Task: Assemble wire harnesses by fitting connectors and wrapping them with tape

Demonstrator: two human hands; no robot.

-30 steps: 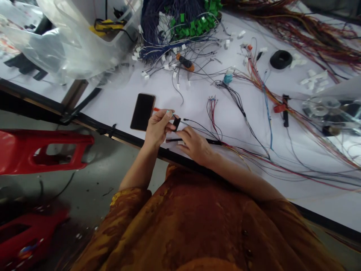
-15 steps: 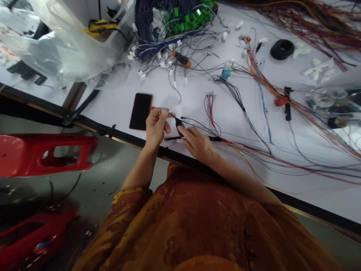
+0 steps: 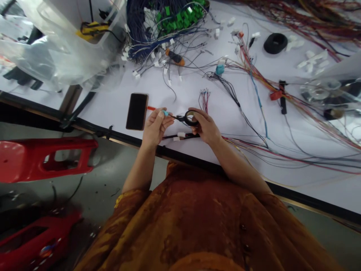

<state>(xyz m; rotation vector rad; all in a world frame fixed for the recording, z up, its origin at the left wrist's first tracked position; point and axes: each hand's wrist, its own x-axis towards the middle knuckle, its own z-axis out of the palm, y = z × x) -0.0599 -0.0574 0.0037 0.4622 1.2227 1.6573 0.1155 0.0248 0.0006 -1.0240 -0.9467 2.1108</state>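
Between the thumb and fingers of my left hand (image 3: 154, 128) is a small light-blue connector (image 3: 165, 113). Dark wires run from it toward the right. My right hand (image 3: 207, 127) grips a roll of black tape (image 3: 191, 118), its ring facing up, and tape joins the roll to the wires. An orange-red strip (image 3: 151, 108) sticks out beyond my left fingertips; I cannot tell whether it is held. Below both hands, a black-wrapped cable with white connectors (image 3: 181, 134) lies along the table edge. A phone (image 3: 137, 111) rests just left of my left hand.
Bundled wires with green connectors (image 3: 183, 20) lie at the back, near an orange-and-black screwdriver handle (image 3: 175, 57). Another black tape roll (image 3: 275, 43) sits to the right. A plastic-lined bin (image 3: 98, 49) stands at the left. A red stool (image 3: 64, 160) is on the floor.
My right hand has moved right and turned, bringing the tape roll's open ring into view. The light-blue connector shows more clearly in my left hand. The whole view has shifted slightly.
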